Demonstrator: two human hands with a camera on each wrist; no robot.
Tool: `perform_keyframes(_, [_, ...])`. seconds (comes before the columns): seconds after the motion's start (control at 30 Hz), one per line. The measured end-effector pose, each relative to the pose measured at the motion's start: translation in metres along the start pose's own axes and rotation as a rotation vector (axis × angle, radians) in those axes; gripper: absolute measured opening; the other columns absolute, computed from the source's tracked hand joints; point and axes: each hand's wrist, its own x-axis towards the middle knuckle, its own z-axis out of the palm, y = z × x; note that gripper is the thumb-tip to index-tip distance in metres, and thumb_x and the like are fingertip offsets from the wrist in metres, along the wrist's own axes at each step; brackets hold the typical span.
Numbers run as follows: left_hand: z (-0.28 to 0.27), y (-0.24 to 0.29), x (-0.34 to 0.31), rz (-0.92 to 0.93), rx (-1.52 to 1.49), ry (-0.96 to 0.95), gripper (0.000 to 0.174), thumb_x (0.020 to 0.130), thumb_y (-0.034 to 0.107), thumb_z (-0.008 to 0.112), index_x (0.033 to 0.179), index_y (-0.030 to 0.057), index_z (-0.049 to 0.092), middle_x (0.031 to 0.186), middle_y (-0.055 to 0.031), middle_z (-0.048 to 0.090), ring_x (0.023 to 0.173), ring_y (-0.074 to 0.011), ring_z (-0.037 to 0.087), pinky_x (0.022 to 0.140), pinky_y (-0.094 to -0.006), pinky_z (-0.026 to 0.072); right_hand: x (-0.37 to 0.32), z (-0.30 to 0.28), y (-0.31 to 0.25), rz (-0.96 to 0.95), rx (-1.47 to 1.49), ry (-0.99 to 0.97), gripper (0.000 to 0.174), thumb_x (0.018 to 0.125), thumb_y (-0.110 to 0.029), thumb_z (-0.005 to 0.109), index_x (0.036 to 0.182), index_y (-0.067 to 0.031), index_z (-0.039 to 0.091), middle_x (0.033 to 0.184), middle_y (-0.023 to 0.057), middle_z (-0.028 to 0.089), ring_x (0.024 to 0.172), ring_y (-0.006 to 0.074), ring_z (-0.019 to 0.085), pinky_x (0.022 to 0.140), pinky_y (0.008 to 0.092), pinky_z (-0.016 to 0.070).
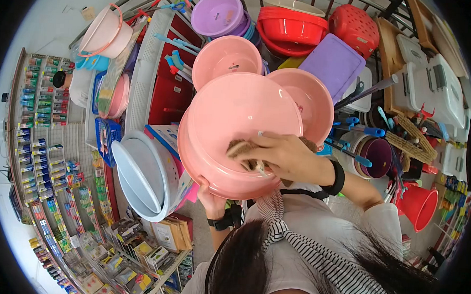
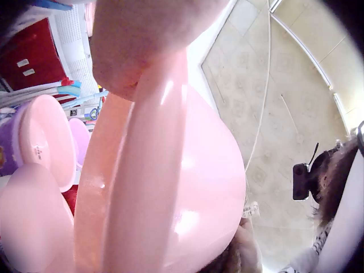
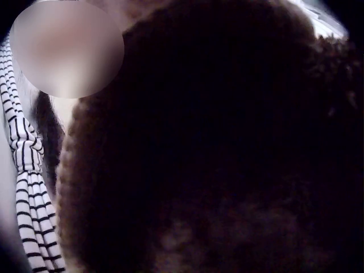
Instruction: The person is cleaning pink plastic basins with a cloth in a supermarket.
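Note:
A pink plastic basin [image 1: 237, 105] is held bottom up in front of the person's chest. The left hand [image 1: 210, 199] grips its rim at the near left; in the left wrist view the hand [image 2: 148, 42] lies over the rim of the basin [image 2: 213, 165]. With bent fingers the right hand [image 1: 287, 157] holds a brown fuzzy cloth [image 1: 239, 149] against the upturned bottom. That cloth [image 3: 216, 142] fills most of the right wrist view, dark and close to the camera.
Two more pink basins [image 1: 226, 60] sit just beyond, with a purple lid [image 1: 332, 66] and red basins [image 1: 292, 28] behind. Light blue tubs [image 1: 139, 177] stand at the left, near racks of small packaged goods [image 1: 46, 94]. Mop handles [image 1: 370, 131] and buckets crowd the right.

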Motion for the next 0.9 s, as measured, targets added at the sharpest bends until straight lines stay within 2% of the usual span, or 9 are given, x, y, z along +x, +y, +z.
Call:
perform_keyframes(0.1, [0.005,0.001,-0.002,0.003,0.028,-0.021,0.062,0.093,0.038,0.054,0.14,0.003,0.03,0.138,-0.0148,0.043,0.124,-0.0319,0.045,0.105,-0.0495,0.0375,0.018,-0.003,0.008,0.049,0.14,0.025,0.037,0.076,0.001,0.053,0.108,-0.0141,0.061,0.119,-0.0028,0.059,0.1,0.0219,0.06,0.078,0.0361,0.0509])
perform_keyframes(0.27, [0.005,-0.003,0.001,0.022,0.056,-0.109,0.065,0.091,0.039,0.057,0.139,0.0029,0.031,0.138,-0.0133,0.043,0.125,-0.0306,0.045,0.105,-0.0484,0.037,0.024,-0.009,0.041,0.145,0.013,0.227,0.04,0.075,0.005,0.051,0.11,-0.0104,0.059,0.123,0.0007,0.058,0.099,0.0253,0.06,0.078,0.0373,0.0507])
perform_keyframes(0.4, [-0.003,-0.006,0.007,-0.004,0.032,-0.113,0.065,0.091,0.039,0.057,0.139,0.003,0.031,0.138,-0.0122,0.044,0.125,-0.0303,0.044,0.105,-0.0487,0.0368,0.021,-0.007,0.038,0.153,-0.007,0.229,0.041,0.074,0.005,0.053,0.111,-0.0116,0.059,0.12,0.0013,0.059,0.097,0.0254,0.06,0.077,0.0374,0.0502])
perform_keyframes(0.47, [0.002,-0.004,0.002,-0.009,0.023,-0.102,0.064,0.092,0.038,0.056,0.139,0.0037,0.031,0.137,-0.0121,0.044,0.125,-0.0301,0.044,0.105,-0.049,0.0369,0.019,-0.01,0.027,0.148,-0.016,0.089,0.04,0.075,0.004,0.054,0.11,-0.0125,0.059,0.117,0.001,0.06,0.096,0.0256,0.06,0.076,0.0372,0.0499])
perform_keyframes(0.57, [0.003,-0.003,0.0,0.003,0.013,-0.12,0.062,0.092,0.037,0.055,0.14,0.0053,0.031,0.137,-0.012,0.044,0.124,-0.03,0.045,0.104,-0.0497,0.037,0.017,-0.011,0.032,0.143,0.034,0.045,0.04,0.075,0.003,0.055,0.111,-0.0136,0.059,0.114,0.0012,0.06,0.096,0.0249,0.061,0.074,0.036,0.0499])
perform_keyframes(0.63, [-0.001,-0.007,0.002,0.022,0.009,-0.149,0.061,0.093,0.037,0.055,0.14,0.0062,0.031,0.136,-0.012,0.044,0.124,-0.03,0.045,0.104,-0.05,0.0371,0.023,-0.019,0.037,0.073,0.062,0.105,0.04,0.076,0.004,0.054,0.112,-0.0125,0.059,0.114,0.0033,0.06,0.094,0.0261,0.061,0.075,0.0359,0.0501])
perform_keyframes(0.7, [-0.006,-0.01,0.003,0.043,0.013,-0.138,0.06,0.092,0.034,0.057,0.14,0.007,0.031,0.136,-0.0116,0.045,0.123,-0.03,0.045,0.104,-0.05,0.0376,0.025,-0.018,0.044,0.177,0.15,0.23,0.042,0.076,0.006,0.053,0.114,-0.0116,0.058,0.116,0.005,0.059,0.093,0.0271,0.061,0.076,0.0367,0.0499])
perform_keyframes(0.83, [-0.005,-0.002,0.001,0.087,0.006,-0.106,0.061,0.092,0.029,0.059,0.14,0.0054,0.031,0.136,-0.0116,0.044,0.122,-0.0282,0.046,0.103,-0.0477,0.0392,0.015,0.0,0.034,0.144,0.052,0.268,0.046,0.077,0.005,0.052,0.12,-0.0107,0.055,0.116,0.0123,0.058,0.092,0.0315,0.06,0.078,0.0399,0.0493])
perform_keyframes(0.9, [0.002,0.007,-0.001,0.183,0.132,-0.144,0.067,0.088,0.027,0.065,0.139,0.0028,0.03,0.135,-0.0127,0.045,0.121,-0.0255,0.047,0.101,-0.0442,0.0404,0.012,-0.003,0.027,0.128,0.11,0.272,0.043,0.08,0.003,0.052,0.121,-0.0101,0.054,0.111,0.015,0.059,0.092,0.0327,0.06,0.079,0.0399,0.0488])
